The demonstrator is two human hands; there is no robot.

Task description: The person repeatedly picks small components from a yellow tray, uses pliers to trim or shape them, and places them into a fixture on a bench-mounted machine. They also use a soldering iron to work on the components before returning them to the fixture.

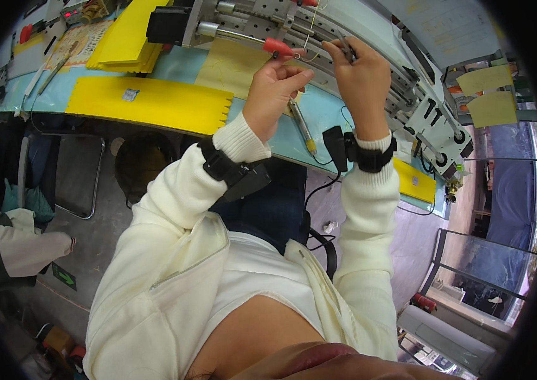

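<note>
At the table's edge in front of me is a metal machine frame with rods (243, 30), and a red tapered piece (279, 47) sits at the end of one rod. My left hand (273, 95) is just below that red piece, thumb and fingers pinched together; what they hold is too small to make out. To the right, my right hand (363, 79) grips a slim grey metal tool (347, 48) beside the rails. A thin pale yellow wire (313, 31) loops between the two hands near the red piece.
A pen-shaped grey and yellow tool (303, 128) lies below my hands on the light blue tabletop (176, 63). Yellow notched boards (154, 101) lie left, with a stack of yellow sheets (126, 38) behind. A perforated plate (436, 130) stands right. Another person's sleeve (34, 252) shows far left.
</note>
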